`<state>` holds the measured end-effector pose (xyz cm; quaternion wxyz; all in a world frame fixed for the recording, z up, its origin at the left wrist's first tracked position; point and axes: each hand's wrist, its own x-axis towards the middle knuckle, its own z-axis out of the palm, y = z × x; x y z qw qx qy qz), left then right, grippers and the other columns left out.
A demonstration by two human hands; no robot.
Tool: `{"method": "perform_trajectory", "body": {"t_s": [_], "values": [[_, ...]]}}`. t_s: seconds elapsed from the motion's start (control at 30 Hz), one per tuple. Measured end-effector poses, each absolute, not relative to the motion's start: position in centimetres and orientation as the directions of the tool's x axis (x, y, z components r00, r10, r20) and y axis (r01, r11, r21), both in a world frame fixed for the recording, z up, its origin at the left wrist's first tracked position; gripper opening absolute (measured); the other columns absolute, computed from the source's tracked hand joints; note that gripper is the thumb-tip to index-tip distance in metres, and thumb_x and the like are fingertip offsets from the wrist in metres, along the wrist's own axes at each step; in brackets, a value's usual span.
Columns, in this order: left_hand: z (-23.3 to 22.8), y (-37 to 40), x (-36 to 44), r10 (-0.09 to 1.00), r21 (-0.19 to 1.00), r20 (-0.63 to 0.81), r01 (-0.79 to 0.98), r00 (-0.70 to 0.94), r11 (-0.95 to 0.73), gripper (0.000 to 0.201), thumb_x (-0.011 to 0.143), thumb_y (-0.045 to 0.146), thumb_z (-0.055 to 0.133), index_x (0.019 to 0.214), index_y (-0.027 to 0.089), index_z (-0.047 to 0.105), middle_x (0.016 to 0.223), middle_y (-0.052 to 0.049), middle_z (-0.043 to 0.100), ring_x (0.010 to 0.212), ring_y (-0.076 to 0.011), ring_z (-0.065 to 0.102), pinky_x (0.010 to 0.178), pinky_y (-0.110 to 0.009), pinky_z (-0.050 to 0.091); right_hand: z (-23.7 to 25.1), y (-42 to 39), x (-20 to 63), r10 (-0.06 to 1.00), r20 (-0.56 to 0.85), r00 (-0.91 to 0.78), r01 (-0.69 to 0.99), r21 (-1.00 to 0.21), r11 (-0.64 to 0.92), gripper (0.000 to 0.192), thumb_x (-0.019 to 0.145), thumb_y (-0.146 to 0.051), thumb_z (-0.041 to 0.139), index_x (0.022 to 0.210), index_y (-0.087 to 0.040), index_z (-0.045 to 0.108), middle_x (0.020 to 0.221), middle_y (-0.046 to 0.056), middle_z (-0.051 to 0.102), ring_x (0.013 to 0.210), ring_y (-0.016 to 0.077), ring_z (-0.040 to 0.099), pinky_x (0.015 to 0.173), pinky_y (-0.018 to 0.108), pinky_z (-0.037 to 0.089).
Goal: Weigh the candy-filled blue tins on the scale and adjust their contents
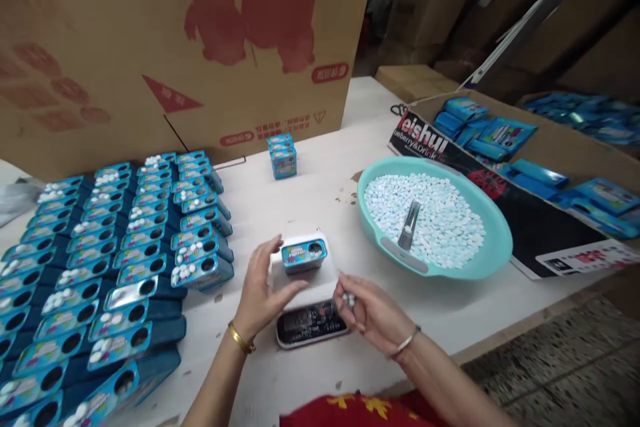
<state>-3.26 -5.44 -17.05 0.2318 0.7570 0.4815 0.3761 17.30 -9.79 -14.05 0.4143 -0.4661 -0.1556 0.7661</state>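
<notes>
A small blue tin with a round hole in its lid stands on the white pan of a digital scale. White candies show in the hole. My left hand is at the tin's left side, fingers apart and holding nothing; whether a fingertip touches the pan I cannot tell. Just right of the scale, my right hand is closed around several small white candies. Further right sits a turquoise bowl full of pale candies, with a metal scoop lying in them.
Rows of blue tins fill the table's left side, many with loose candies on their lids. A few tins stand before a large cardboard box at the back. An open carton with blue packs is at the right.
</notes>
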Motion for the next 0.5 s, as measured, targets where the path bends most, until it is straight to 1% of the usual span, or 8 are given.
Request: {"method": "perform_trajectory", "body": {"t_s": [0.07, 0.13, 0.17, 0.23, 0.37, 0.43, 0.5], "values": [[-16.0, -3.3, -2.3, 0.855, 0.639, 0.347, 0.570, 0.385, -0.517, 0.051, 0.080, 0.036, 0.066, 0.125, 0.023, 0.047, 0.115, -0.009, 0.060, 0.104, -0.0232, 0.058, 0.087, -0.038, 0.046, -14.8, -10.2, 16.9, 0.760, -0.613, -0.214, -0.498, -0.601, -0.625, 0.046, 0.060, -0.053, 0.079, 0.064, -0.015, 0.054, 0.053, -0.003, 0.055, 0.034, 0.0017, 0.038, 0.033, 0.016, 0.012], [-15.3, -0.3, -1.6, 0.831, 0.589, 0.357, 0.587, 0.427, -0.555, 0.035, 0.084, 0.033, 0.062, 0.115, 0.021, 0.052, 0.106, -0.008, 0.063, 0.097, -0.0212, 0.060, 0.084, -0.035, 0.047, -15.6, -10.6, 16.8, 0.747, -0.633, -0.204, -0.513, -0.580, -0.632, 0.047, 0.057, -0.053, 0.080, 0.064, -0.014, 0.054, 0.053, -0.003, 0.055, 0.034, 0.0009, 0.038, 0.033, 0.015, 0.011], [-15.1, 1.6, -1.3, 0.832, 0.571, 0.371, 0.606, 0.412, -0.554, 0.031, 0.084, 0.030, 0.061, 0.112, 0.021, 0.052, 0.103, -0.007, 0.063, 0.094, -0.0204, 0.060, 0.082, -0.034, 0.047, -16.0, -10.7, 16.9, 0.744, -0.638, -0.198, -0.520, -0.575, -0.632, 0.048, 0.056, -0.054, 0.081, 0.064, -0.014, 0.054, 0.053, -0.003, 0.055, 0.034, 0.0006, 0.037, 0.033, 0.015, 0.011], [-15.1, 5.9, -1.1, 0.844, 0.538, 0.406, 0.655, 0.351, -0.531, 0.030, 0.082, 0.025, 0.061, 0.111, 0.020, 0.053, 0.102, -0.007, 0.062, 0.093, -0.0202, 0.060, 0.080, -0.032, 0.048, -16.8, -11.0, 17.2, 0.738, -0.650, -0.182, -0.532, -0.566, -0.629, 0.050, 0.052, -0.055, 0.082, 0.063, -0.014, 0.055, 0.052, -0.004, 0.053, 0.033, 0.0003, 0.036, 0.033, 0.015, 0.011], [-16.2, 14.7, -1.0, 0.866, 0.495, 0.430, 0.735, 0.257, -0.464, 0.031, 0.075, 0.020, 0.065, 0.104, 0.018, 0.058, 0.100, -0.008, 0.059, 0.092, -0.0230, 0.059, 0.078, -0.034, 0.048, -18.0, -11.1, 18.6, 0.716, -0.681, -0.153, -0.543, -0.547, -0.637, 0.056, 0.044, -0.061, 0.083, 0.060, -0.014, 0.055, 0.049, -0.004, 0.051, 0.033, 0.0005, 0.035, 0.032, 0.014, 0.012], [-16.9, 18.0, -0.8, 0.875, 0.481, 0.434, 0.765, 0.216, -0.428, 0.031, 0.071, 0.018, 0.068, 0.101, 0.017, 0.060, 0.096, -0.008, 0.057, 0.089, -0.0240, 0.059, 0.076, -0.035, 0.049, -18.2, -10.9, 19.3, 0.705, -0.696, -0.141, -0.534, -0.546, -0.646, 0.057, 0.045, -0.062, 0.082, 0.060, -0.014, 0.057, 0.050, -0.003, 0.052, 0.035, 0.0004, 0.036, 0.032, 0.014, 0.014], [-17.2, 19.6, -0.4, 0.875, 0.466, 0.443, 0.784, 0.195, -0.410, 0.034, 0.069, 0.018, 0.070, 0.102, 0.016, 0.061, 0.097, -0.009, 0.055, 0.091, -0.0249, 0.058, 0.078, -0.036, 0.049, -18.2, -10.8, 20.0, 0.694, -0.709, -0.125, -0.527, -0.545, -0.652, 0.054, 0.049, -0.061, 0.081, 0.061, -0.014, 0.058, 0.054, -0.002, 0.054, 0.038, 0.0005, 0.040, 0.033, 0.013, 0.017]]}}
